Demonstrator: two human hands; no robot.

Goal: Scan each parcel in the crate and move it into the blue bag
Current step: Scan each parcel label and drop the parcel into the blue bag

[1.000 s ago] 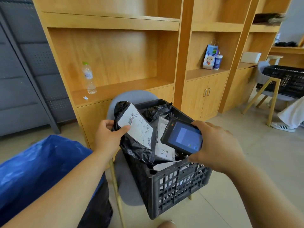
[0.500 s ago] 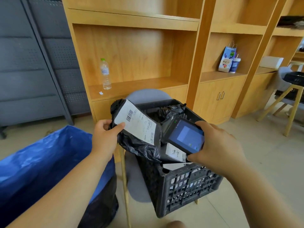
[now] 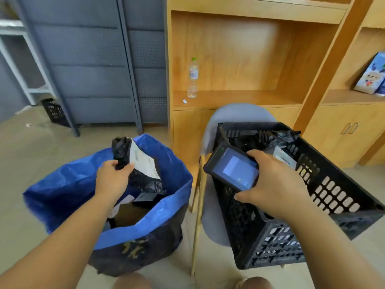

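Head view: left grip point(image 3: 113, 176) around crinkly black parcel point(image 3: 143, 181) over blue bag point(image 3: 68, 184), right grip point(image 3: 275, 184) around flat scanner point(image 3: 233, 167).

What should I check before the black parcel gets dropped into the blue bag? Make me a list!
1. The black parcel hangs above the open mouth of the blue bag: ok.
2. The left hand grips the parcel by its edge: ok.
3. The bag has room, since the other parcels lie low inside it: ok.
4. The parcel's label has been scanned: cannot tell, as the screen of the scanner is too blurred to read.
5. The right hand holds the scanner, over the crate and out of the parcel's way: ok.
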